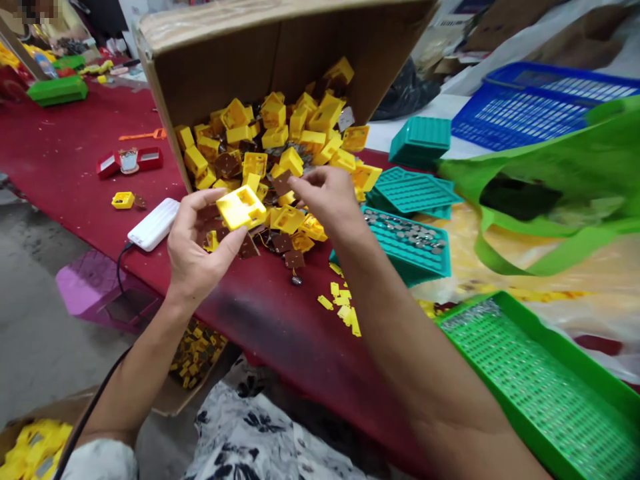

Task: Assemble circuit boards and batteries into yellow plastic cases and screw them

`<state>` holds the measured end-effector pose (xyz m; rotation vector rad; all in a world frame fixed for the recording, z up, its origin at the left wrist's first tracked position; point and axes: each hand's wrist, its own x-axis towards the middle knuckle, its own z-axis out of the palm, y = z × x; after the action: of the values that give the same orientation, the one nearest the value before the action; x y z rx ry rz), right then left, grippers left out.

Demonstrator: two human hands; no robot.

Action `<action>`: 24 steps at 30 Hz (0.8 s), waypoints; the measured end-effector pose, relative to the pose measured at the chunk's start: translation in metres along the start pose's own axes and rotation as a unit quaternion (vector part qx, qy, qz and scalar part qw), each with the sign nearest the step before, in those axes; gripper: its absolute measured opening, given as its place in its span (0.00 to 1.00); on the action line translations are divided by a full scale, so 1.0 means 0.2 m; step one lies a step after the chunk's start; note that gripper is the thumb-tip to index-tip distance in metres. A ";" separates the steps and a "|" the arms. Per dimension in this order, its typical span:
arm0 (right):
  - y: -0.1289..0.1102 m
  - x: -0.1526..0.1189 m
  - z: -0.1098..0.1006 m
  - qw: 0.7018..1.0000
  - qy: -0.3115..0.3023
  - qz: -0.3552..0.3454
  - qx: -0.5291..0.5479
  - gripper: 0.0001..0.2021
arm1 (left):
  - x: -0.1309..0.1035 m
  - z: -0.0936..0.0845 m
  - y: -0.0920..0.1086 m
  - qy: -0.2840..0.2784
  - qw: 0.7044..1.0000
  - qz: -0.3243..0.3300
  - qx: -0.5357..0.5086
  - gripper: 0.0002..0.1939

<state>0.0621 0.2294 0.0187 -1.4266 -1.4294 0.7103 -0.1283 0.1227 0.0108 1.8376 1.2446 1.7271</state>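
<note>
My left hand [203,243] grips a yellow plastic case [242,208] between thumb and fingers, with its cut-out side partly facing up. To its right, my right hand [327,197] is closed in a pinch above the heap. A small brown square piece [283,185] shows at its fingertips; whether they hold it or it lies behind them I cannot tell. Behind both hands, many yellow cases [275,137] and brown pieces with thin wires spill from a tipped cardboard box [220,73] onto the red tabletop [270,313].
Right of the heap, a teal tray [435,252] holds coin-like metal discs. Small yellow flat pieces [344,301] lie nearer me. A green tray [560,393], green bag [565,160] and blue basket [530,100] stand right. A white power bank [154,225] with a cable lies left.
</note>
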 end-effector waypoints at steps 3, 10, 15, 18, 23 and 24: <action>0.07 -0.20 0.01 0.996 0.025 -0.081 0.005 0.12 | -0.06 -0.02 0.01 -0.010 0.999 -0.015 -0.043 0.23; 0.06 -0.58 0.06 0.829 -0.330 0.222 0.393 0.28 | -0.10 0.03 0.12 -0.070 0.994 -0.060 -0.060 0.22; 0.12 -0.72 -0.16 0.759 -0.337 0.332 0.447 0.29 | -0.15 0.06 0.20 -0.115 0.985 -0.129 -0.027 0.23; 0.20 -0.82 -0.32 0.800 -0.323 0.308 0.401 0.25 | -0.22 0.09 0.19 -0.167 0.967 -0.186 -0.053 0.27; 0.33 -0.96 -0.47 0.920 -0.214 0.240 0.225 0.17 | -0.40 0.17 0.16 -0.219 0.932 -0.283 -0.067 0.25; 0.36 -0.98 -0.48 0.943 -0.188 0.216 0.169 0.14 | -0.44 0.19 0.16 -0.221 0.928 -0.295 -0.061 0.25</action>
<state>0.1500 0.0292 -0.0533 -1.3861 -1.1952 1.5009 -0.0714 0.0501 -0.0294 1.4560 1.2819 0.9766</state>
